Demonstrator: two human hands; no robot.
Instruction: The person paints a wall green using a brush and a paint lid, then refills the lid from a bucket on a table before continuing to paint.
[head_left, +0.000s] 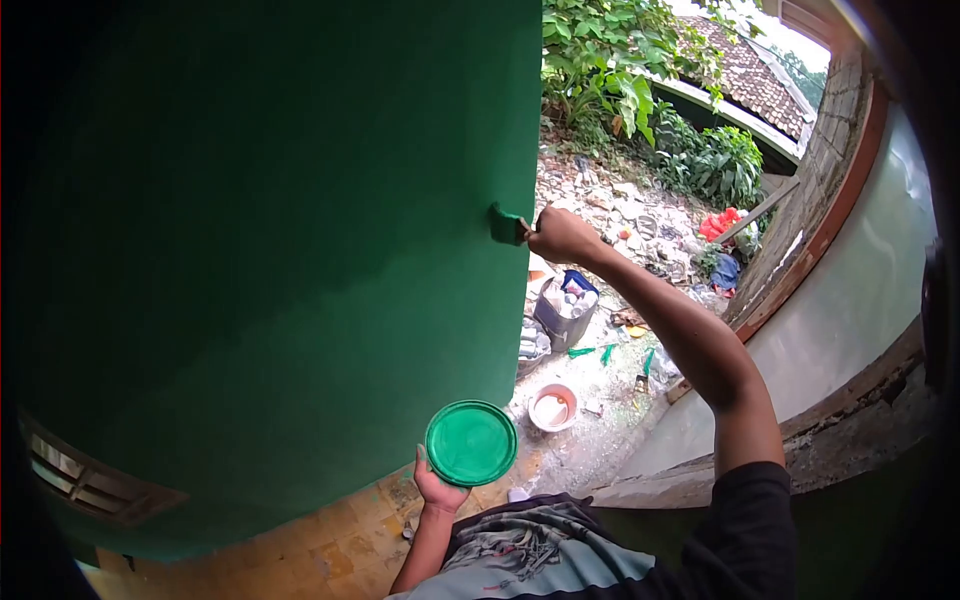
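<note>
My right hand (pixel 564 238) is closed around the handle of a paintbrush (pixel 508 228) with green paint on it. The bristles are up against the green wall (pixel 400 180), close to its right edge. Darker green covers the upper part of the wall, with a ragged border to a lighter green below. Low in front of my body, my left hand (pixel 438 490) holds up a round paint tub (pixel 473 484) from its left underside; its fingers are partly hidden beneath. Green paint (pixel 470 440) shows inside the tub's rim.
Beyond the wall's edge stand a dark container (pixel 565 328) stuffed with items and a white bucket (pixel 535 412). A green-stained brush (pixel 643 380) lies on the ground nearby. Rubble (pixel 620 205) spreads outside. A wooden frame (pixel 815 245) with a pale panel bounds the right; yellowish tiles (pixel 340 540) lie below.
</note>
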